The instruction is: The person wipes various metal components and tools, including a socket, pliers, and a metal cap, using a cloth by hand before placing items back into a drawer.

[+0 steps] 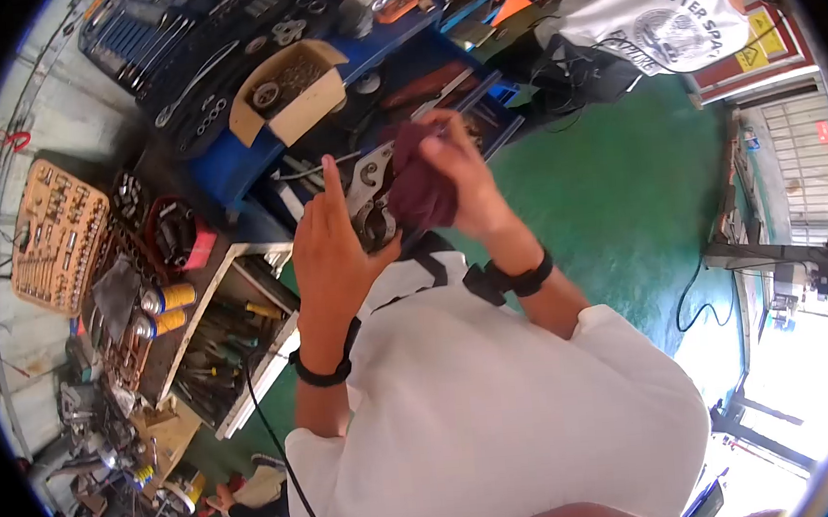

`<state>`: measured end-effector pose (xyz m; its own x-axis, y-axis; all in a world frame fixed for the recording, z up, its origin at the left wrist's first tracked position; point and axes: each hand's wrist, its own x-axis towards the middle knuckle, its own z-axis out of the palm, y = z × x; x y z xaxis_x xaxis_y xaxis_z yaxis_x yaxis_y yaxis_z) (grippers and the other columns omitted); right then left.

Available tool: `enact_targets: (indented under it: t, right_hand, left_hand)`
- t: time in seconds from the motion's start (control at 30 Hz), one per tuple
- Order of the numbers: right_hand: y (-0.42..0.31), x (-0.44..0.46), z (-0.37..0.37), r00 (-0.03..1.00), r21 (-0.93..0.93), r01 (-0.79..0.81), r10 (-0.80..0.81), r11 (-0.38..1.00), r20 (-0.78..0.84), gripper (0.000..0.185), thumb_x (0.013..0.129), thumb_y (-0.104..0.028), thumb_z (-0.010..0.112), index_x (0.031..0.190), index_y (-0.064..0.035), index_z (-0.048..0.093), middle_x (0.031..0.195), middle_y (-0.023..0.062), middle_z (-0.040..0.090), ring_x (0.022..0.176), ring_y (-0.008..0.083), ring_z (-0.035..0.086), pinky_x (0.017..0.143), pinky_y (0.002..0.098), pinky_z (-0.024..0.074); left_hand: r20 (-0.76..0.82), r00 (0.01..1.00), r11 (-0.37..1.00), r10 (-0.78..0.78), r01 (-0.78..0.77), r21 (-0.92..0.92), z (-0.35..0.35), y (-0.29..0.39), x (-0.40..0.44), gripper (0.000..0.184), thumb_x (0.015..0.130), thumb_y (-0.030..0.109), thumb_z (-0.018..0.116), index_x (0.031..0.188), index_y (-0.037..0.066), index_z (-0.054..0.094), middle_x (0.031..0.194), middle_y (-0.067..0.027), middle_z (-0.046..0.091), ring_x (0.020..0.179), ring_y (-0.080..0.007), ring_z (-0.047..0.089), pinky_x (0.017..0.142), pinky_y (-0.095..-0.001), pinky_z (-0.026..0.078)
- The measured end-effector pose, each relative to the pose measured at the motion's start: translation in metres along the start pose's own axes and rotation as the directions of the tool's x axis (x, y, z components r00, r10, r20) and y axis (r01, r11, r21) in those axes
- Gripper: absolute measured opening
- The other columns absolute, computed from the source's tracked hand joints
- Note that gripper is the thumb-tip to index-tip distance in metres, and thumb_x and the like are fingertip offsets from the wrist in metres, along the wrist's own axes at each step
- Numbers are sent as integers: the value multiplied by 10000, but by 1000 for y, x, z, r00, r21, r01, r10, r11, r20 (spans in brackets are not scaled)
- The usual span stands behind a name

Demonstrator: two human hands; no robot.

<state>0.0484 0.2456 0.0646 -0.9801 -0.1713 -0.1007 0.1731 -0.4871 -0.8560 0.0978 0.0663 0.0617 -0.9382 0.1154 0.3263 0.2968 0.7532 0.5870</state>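
A metal part with round openings (370,180) is held between my two hands, over the open blue drawer. My left hand (328,240) grips its lower left side, with the index finger stretched up and the thumb at its bottom edge. A dark maroon cloth (420,181) is bunched in my right hand (466,173), against the right side of the part. The cloth hides some of the metal and some of my right fingertips.
An open cardboard box (307,107) of small pieces stands on the blue tool cabinet (225,171). Spray cans (169,297) and a socket set (59,237) lie left. A co-worker in a white shirt (651,7) is at upper right; another person (258,505) is at lower left.
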Motion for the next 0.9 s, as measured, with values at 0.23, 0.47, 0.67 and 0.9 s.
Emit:
enact_targets:
  t: [0.23, 0.47, 0.67, 0.9]
  right_hand:
    - [15, -2, -1, 991, -127, 134, -132, 983, 18, 490, 783, -14, 755, 1147, -86, 436, 1024, 22, 563, 959, 113, 554, 849, 283, 469]
    - [10, -7, 4, 975, -167, 221, -216, 961, 47, 483, 759, 16, 762, 1097, -79, 430, 1007, 31, 565, 939, 109, 557, 834, 274, 467]
    - [18, -13, 13, 976, -89, 216, -214, 972, 36, 478, 771, 4, 764, 1094, -81, 422, 1001, 15, 521, 934, 95, 536, 834, 255, 448]
    - [28, -23, 12, 902, -444, 391, -433, 807, 8, 503, 752, -29, 771, 1111, -72, 421, 1098, 121, 564, 1004, 180, 556, 881, 333, 465]
  left_hand:
    - [31, 997, 996, 70, -69, -49, 3, 4, 2, 1161, 588, 229, 868, 1489, -36, 186, 1037, -197, 578, 913, -348, 589, 783, -410, 496]
    - [365, 925, 933, -105, 218, -285, -6, -6, -1, 720, 664, 343, 867, 1222, 40, 528, 910, -125, 663, 749, -305, 664, 623, -364, 526]
    - [748, 652, 227, 124, 715, -661, 15, -45, -28, 606, 926, 211, 638, 1425, 47, 336, 1140, -79, 607, 949, -225, 658, 637, -326, 578]
    - [732, 614, -272, 295, 789, -552, 37, -35, -43, 565, 943, 89, 587, 1428, 38, 300, 1351, -144, 487, 1243, -332, 523, 739, -416, 610]
